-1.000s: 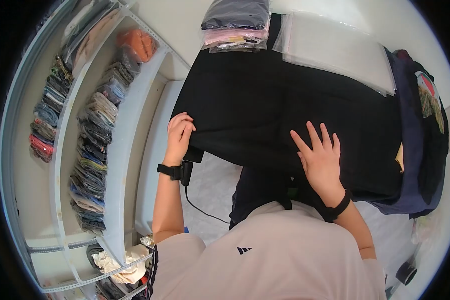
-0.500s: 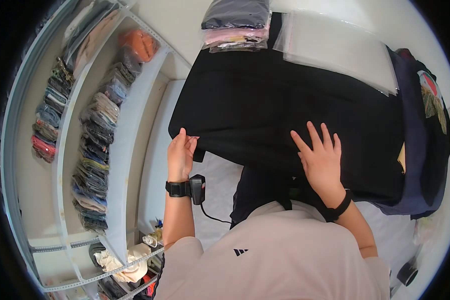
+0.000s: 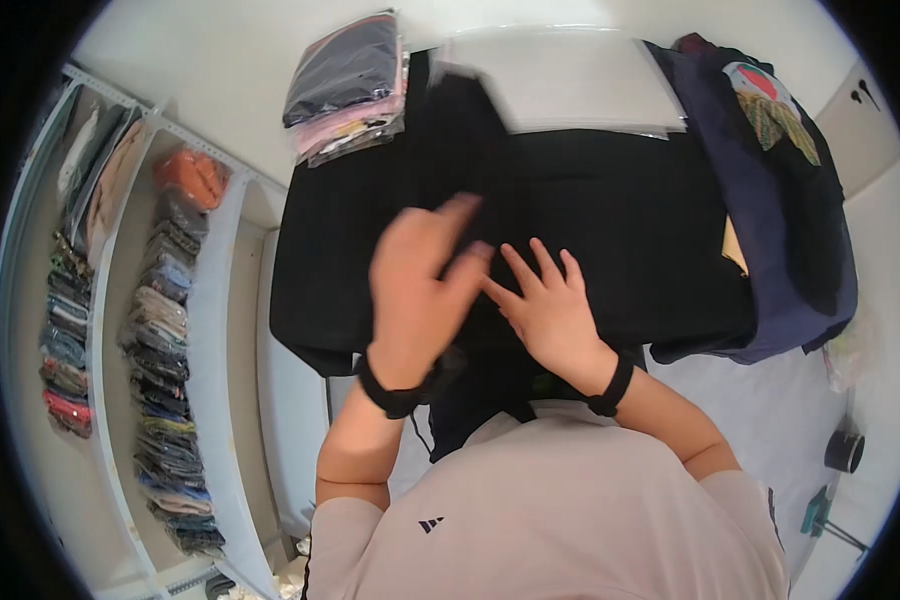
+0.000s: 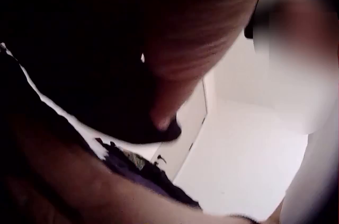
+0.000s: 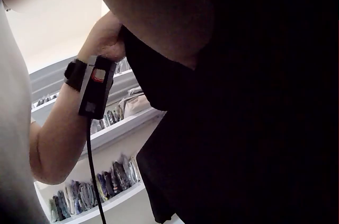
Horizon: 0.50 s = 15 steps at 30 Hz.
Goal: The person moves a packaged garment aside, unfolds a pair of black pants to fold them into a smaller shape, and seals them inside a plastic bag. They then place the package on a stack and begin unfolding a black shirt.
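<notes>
A wide black cloth (image 3: 610,200) is spread over the table. My left hand (image 3: 420,285), blurred by motion, is raised over its left part, with the fingers curled in. In the left wrist view the thumb lies against the edge of a dark fold (image 4: 116,112). The right wrist view shows black cloth (image 5: 143,75) hanging from my left hand (image 5: 108,36), which pinches it. My right hand (image 3: 555,310) rests on the cloth near the front edge, fingers spread and straight, close beside the left fingertips. A blurred black flap (image 3: 465,105) stands up near the back.
Folded garments in clear bags (image 3: 345,80) are stacked at the back left, beside a pile of clear plastic bags (image 3: 570,85). Navy and black clothes (image 3: 770,230) lie at the right end. Shelves (image 3: 210,330) of bagged clothes line the left side.
My left hand has moved from the cloth's left front corner up and to the right, bringing the cloth's edge with it. My right hand stays spread on the cloth. The head view has shifted.
</notes>
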### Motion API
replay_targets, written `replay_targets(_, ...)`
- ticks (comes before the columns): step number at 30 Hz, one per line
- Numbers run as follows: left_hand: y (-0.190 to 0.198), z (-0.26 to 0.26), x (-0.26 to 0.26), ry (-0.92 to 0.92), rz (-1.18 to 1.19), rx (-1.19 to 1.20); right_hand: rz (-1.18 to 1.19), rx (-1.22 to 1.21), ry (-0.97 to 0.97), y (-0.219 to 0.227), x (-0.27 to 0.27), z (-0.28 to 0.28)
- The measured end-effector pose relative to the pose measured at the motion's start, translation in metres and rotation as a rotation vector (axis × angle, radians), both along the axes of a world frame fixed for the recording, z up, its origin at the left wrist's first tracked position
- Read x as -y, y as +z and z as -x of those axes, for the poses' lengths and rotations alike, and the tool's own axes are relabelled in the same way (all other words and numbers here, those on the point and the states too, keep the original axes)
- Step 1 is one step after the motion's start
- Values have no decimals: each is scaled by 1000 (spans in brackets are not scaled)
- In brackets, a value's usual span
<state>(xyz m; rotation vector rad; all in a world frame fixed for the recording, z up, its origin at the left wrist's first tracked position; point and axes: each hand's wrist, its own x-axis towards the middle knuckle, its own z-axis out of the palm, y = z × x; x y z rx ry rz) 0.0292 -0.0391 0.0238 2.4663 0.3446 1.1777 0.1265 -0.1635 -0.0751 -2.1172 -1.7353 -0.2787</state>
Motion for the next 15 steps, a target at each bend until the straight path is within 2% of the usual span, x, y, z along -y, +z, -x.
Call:
replay_targets(1,-9,-8,3,-180,-42,-176,-5,-7,15,9,-2,1)
replay_targets(2,-20,-16,10,-333,-52,-276,542,-254,-19,22,-4,-1)
replay_targets(3,-31,-18,16,-448,-44,-457,311,-357,-28,-3,4,2)
replay_targets(4,-39,-16,25,-456,-82,-471,77,-453,-36,-28,12,6)
replay_targets(5,-38,-14,25,-436,-77,-477,-99,-489,-36,-30,11,4)
replay_targets(6,-36,-11,23,-414,-71,-484,-102,-488,-43,-26,11,3)
replay_targets(8,-32,2,17,-413,-120,-413,418,-299,-20,-15,12,2)
replay_targets(10,-36,21,23,-405,-167,-343,-39,-169,24,-22,10,3)
replay_targets(12,-58,49,36,-609,-101,-278,-119,-225,-68,-12,2,3)
replay_targets(13,-69,50,39,-603,-90,-281,-110,-231,-61,-11,1,2)
replay_targets(15,-93,49,50,-558,-100,-307,-335,-67,35,-11,6,0)
